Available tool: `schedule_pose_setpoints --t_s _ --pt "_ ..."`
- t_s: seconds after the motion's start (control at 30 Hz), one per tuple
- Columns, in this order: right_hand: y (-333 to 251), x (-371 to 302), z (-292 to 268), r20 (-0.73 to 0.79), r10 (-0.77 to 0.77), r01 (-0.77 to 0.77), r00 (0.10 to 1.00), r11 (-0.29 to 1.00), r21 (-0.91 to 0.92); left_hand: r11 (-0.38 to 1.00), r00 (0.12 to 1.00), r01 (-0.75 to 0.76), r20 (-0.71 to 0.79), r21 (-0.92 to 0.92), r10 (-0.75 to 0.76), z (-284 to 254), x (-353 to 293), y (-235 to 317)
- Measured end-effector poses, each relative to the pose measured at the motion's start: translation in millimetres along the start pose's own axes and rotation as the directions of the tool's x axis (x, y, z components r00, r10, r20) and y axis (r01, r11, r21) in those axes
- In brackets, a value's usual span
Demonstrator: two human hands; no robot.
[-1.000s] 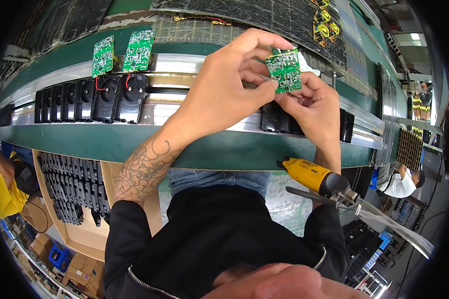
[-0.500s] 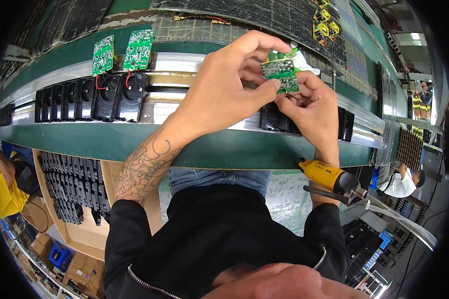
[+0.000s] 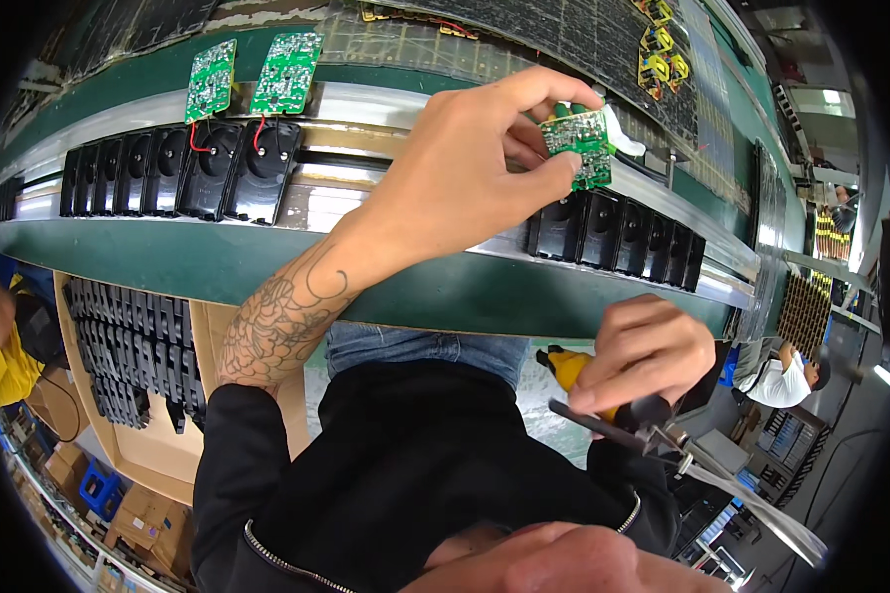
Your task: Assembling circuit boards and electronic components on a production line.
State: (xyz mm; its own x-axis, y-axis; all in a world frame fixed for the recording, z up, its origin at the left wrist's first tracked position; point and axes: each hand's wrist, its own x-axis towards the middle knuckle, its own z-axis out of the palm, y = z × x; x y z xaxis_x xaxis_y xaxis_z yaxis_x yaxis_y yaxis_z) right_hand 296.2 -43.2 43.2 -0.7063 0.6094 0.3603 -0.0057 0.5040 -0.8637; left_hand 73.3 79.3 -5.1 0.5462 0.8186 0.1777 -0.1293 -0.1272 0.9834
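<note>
We are seeing the left hand pinching a green circuit board between thumb and fingers, at the board's left side — solder face toward us, board raised above the rail. A white item is showing just beyond the pinch, to the right; we are not making out what it is.

The right hand is lying well below that pinch, nearer the body, fingers curled over a yellow tool; the hand is hiding most of the body, so we are not able to tell whether the grip is firm. A clear hose is trailing from the tool's rear, below and right of this hand.

Progress: we are judging the work as partway. Well left of the pinch, two green boards are standing out past the far end of a row of black housings, red wires running to its two rightmost units — we are counting those as wired. The other housings in that row are showing no board, nor are those in the right-hand row, just below the pinch, so these are looking left to do. The held board is counting as unfinished in our judgement; its wiring is not showing clearly.
</note>
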Motion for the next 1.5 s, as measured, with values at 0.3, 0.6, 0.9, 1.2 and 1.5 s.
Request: schedule_pose_setpoints --t_s 0.3,0.6,0.9,1.2,1.5 --pt "42.4 31.5 4.9 -0.813 -0.197 -0.273 0.548 0.877 -0.396 1.000 0.999 0.029 -0.022 0.012 -0.029 0.7 4.4 -2.3" --pt "57.9 34.8 5.4 -0.860 -0.190 -0.550 0.474 0.698 -0.458 0.999 0.999 0.001 -0.042 0.039 0.001 -0.2 4.4 -5.1" --pt "60.1 36.3 7.9 -0.886 -0.151 -0.539 0.438 0.745 -0.393 0.999 0.999 -0.004 -0.051 0.038 0.006 -0.3 4.3 -6.7" --pt "63.6 30.9 5.9 -0.860 -0.189 -0.491 0.474 0.754 -0.436 1.000 0.999 -0.008 -0.051 0.027 0.010 -0.4 4.5 -7.6" --pt "64.1 33.8 9.0 -0.882 -0.191 -0.498 0.430 0.765 -0.408 1.000 0.999 -0.009 -0.053 0.010 0.009 0.2 4.8 -7.5"
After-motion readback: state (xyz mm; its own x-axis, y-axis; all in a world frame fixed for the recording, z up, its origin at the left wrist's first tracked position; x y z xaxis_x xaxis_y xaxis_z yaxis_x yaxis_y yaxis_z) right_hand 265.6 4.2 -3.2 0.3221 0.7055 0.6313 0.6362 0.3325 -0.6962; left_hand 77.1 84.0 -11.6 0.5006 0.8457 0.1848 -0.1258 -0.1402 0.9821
